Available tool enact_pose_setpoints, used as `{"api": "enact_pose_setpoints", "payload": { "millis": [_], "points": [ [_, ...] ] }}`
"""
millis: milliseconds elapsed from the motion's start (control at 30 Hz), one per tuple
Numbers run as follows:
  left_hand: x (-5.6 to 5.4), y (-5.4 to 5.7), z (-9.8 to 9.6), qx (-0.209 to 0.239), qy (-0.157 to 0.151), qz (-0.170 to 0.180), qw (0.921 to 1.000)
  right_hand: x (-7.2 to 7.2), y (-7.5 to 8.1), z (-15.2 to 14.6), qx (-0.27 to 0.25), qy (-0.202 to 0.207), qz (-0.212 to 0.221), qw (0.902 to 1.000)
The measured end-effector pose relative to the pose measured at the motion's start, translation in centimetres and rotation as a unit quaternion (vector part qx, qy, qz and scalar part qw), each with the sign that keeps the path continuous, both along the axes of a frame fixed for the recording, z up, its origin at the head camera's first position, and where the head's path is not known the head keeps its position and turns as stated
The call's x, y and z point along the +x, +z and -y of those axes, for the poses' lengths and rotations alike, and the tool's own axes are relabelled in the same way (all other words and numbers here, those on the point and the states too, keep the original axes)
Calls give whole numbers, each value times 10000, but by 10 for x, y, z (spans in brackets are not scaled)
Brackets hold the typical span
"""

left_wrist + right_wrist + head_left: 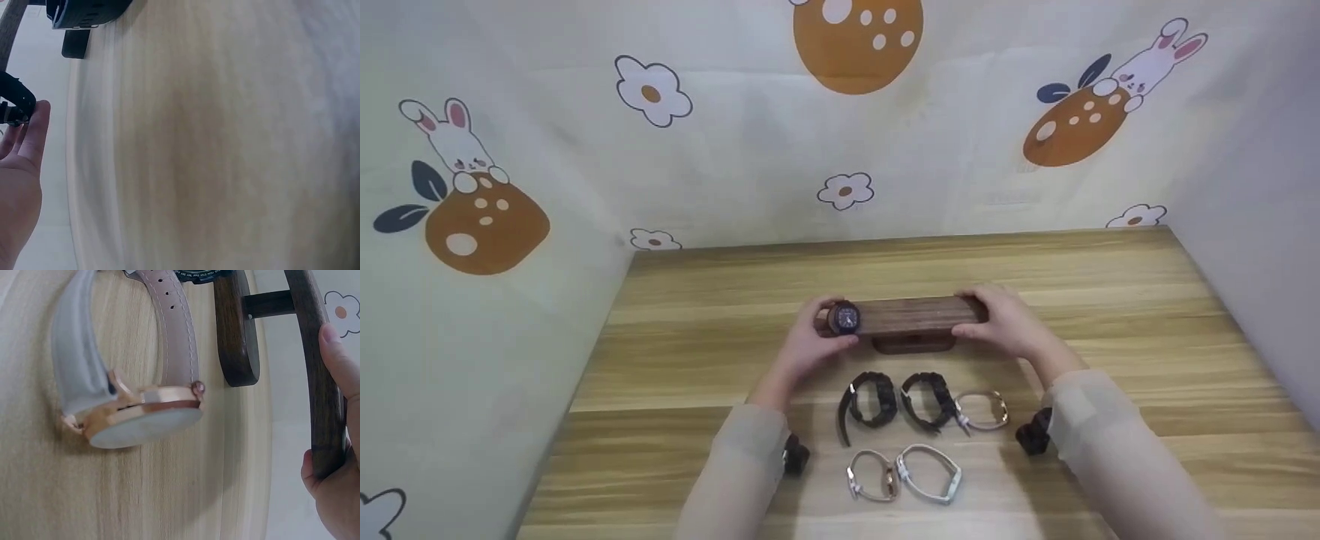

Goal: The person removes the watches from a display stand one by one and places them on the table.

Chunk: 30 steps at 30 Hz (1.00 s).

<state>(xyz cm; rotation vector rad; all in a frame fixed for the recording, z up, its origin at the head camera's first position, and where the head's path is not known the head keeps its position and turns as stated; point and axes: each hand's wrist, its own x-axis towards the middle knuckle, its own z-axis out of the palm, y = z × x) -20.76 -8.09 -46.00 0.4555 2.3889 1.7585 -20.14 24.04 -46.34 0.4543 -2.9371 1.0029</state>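
A dark wooden watch stand (911,316) has a horizontal bar on a short post over a rounded base (235,343). Round the bar's left end sits a black watch (847,318), its face toward the head camera. My left hand (810,341) holds this watch, fingers behind it and thumb in front; in the left wrist view the fingertips meet its black strap (16,93). At the opposite end, my right hand (1006,324) grips the bar, with fingers on the far side and thumb on the near side.
In front of the stand lie two black watches (883,401) and a pale-strapped watch (982,427). Nearer still are a rose-gold watch (889,484) and a white watch (952,484). A patterned cloth (750,150) rises behind the wooden table (660,360).
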Motion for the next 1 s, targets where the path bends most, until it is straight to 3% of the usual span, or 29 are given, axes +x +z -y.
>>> {"api": "enact_pose_setpoints", "payload": {
  "millis": [267, 333, 733, 1000],
  "points": [
    [-16, -34, 14, 88, 348, 149, 9992, 0, 0, 1, -38, 9, -35, 10000],
    [-17, -36, 18, 148, 437, 197, 9987, 1, 0, 1, -73, 5, -18, 10000],
    [-7, -29, 36, 709, 608, 24, 9956, 3, -2, 3, -86, 35, -10, 10000],
    [1, -20, 30, 805, 340, -530, 9948, 1, 0, 1, -104, 40, 13, 9999]
  ]
}}
